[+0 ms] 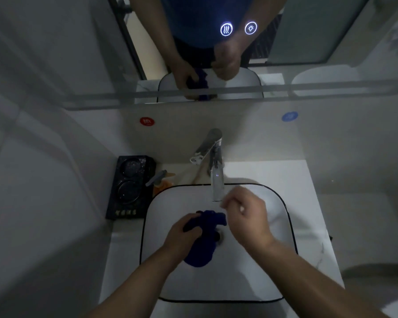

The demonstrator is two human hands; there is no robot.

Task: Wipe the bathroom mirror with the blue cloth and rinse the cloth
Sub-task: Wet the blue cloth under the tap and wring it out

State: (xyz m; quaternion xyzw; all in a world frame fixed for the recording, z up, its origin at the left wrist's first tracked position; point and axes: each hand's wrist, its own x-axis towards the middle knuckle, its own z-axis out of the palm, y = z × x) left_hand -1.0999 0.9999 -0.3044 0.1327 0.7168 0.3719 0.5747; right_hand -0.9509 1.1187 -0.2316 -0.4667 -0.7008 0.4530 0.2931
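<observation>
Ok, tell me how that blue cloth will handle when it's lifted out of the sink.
The cloth is probably floppy: it hangs bunched and drooping from the left hand. If soaked, it would likely feel heavy and drip, though no running water shows at the faucet. It should not slip; the fabric looks nubby.

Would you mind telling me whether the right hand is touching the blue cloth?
Apart. The head view shows white basin between the right hand and the blue cloth; only the left hand grips it.

left hand (184,230): grip closed, clutching | right hand (246,214): loosely curled, empty
</observation>
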